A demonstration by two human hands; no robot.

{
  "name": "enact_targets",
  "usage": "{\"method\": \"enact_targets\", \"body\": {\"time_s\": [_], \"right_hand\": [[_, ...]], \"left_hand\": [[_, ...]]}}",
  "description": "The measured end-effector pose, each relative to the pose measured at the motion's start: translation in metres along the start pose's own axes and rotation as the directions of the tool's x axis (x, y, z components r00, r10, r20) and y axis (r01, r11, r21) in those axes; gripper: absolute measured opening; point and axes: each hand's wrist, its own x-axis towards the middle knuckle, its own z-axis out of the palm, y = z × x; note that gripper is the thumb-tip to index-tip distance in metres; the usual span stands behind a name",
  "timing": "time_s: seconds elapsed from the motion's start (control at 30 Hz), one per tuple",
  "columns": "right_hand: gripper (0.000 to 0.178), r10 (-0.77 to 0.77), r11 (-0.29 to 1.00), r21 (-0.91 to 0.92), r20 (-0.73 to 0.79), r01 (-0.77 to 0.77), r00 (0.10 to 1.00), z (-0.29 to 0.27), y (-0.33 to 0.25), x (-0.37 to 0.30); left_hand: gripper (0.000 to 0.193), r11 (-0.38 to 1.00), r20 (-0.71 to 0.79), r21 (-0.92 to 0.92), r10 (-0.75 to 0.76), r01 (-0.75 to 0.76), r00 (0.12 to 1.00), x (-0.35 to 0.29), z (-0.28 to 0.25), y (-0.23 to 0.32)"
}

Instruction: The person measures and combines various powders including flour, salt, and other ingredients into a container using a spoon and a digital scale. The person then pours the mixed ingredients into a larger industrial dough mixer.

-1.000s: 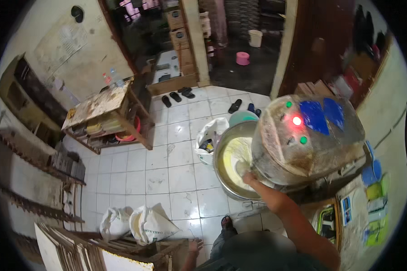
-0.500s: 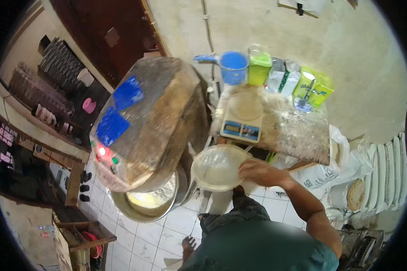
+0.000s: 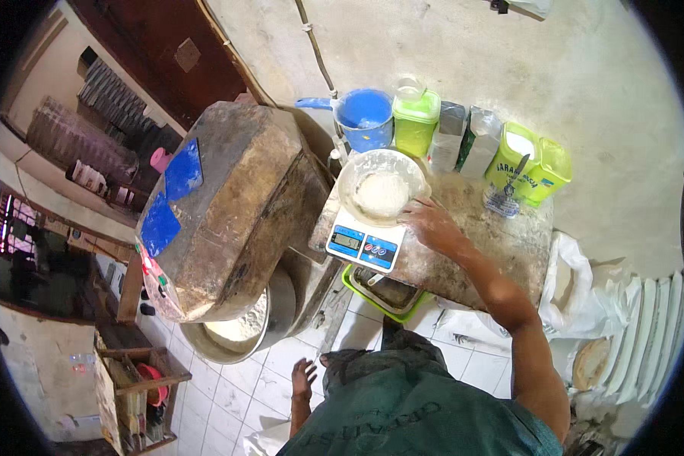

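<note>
touching the right rim of the pale bowl (image 3: pixel 352 171) with the right hand (image 3: pixel 433 226); cannot tell whether pinching it or merely resting there. see the bowl, round with no long axis, sitting atop the scale (image 3: pixel 363 245), immediately left of that hand, with white powder (image 3: pixel 381 194) inside. find the blue jug (image 3: pixel 366 137) just beyond the scale, the metal mixing bowl (image 3: pixel 281 305) lower, to its left. note the left hand (image 3: pixel 304 378), loose-fingered, empty, well apart on the scale's near-left side, farther from the bowl than the right.
</note>
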Motion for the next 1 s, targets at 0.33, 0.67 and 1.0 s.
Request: {"method": "enact_targets", "body": {"time_s": [0.33, 0.67, 1.0], "right_hand": [[0.029, 0.181, 0.974, 0.164, -0.155, -0.156, 0.971, -0.037, -0.035, -0.004], [0.019, 0.709, 0.611, 0.557, -0.068, -0.563, 0.702, 0.002, -0.117, -0.102], [0.014, 0.778, 0.546, 0.57, -0.072, -0.614, 0.625, -0.006, -0.147, -0.077]], "left_hand": [[0.047, 0.99, -0.004, 0.133, -0.053, 0.053, 0.999, -0.014, -0.032, -0.109], [0.041, 0.968, -0.016, 0.058, -0.242, 0.242, 0.97, 0.068, -0.014, -0.05], [0.038, 0.961, 0.301, 0.276, -0.094, 0.007, 0.949, 0.173, 0.002, 0.043]]}}
